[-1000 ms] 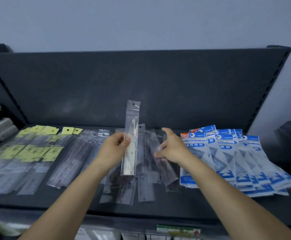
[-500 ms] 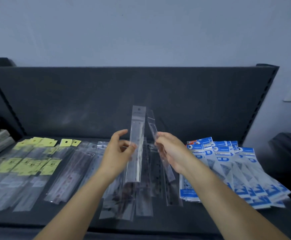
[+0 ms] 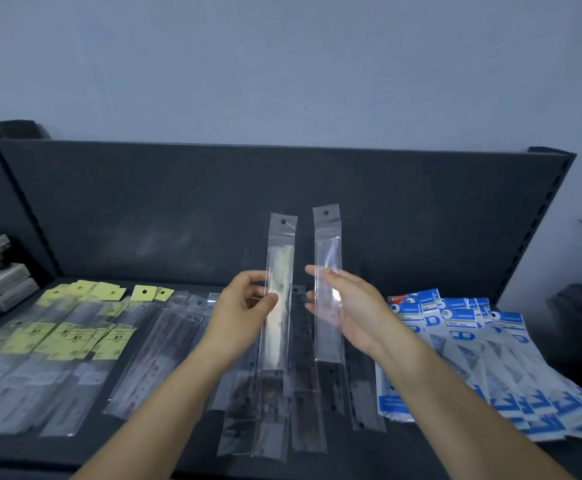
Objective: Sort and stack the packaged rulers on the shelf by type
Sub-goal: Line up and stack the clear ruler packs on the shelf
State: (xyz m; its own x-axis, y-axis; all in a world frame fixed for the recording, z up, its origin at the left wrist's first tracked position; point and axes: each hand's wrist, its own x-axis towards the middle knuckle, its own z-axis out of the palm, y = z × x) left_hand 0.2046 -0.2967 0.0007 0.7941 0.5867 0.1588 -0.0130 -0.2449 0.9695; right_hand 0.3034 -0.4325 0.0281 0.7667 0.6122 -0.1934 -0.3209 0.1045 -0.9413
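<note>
The sorting is partly done. At the left of the frame, the yellow-tag packs are lying together in one group on the shelf. Just to the right of them, the red-dotted packs are lying in a group of their own. At the right of the frame, the blue packs are spreading out like a fan, one on top of another, so they are together but not in a neat stack.

The messy part is in the middle. There the loose clear packs are lying mixed, some crossing over others, and they are waiting to be sorted.

Above that pile, the person is holding up two packs side by side, close but not touching. The left hand is pinching the pale ruler pack between thumb and fingers, and it is standing almost straight up. The right hand is holding the see-through ruler pack upright too. Its fingers are only a little bent, and I cannot tell just where the thumb is pressing.

I think the person is checking if these two are the same kind. After that, both are needing a home, and the middle pile is needing a lot more work.
</note>
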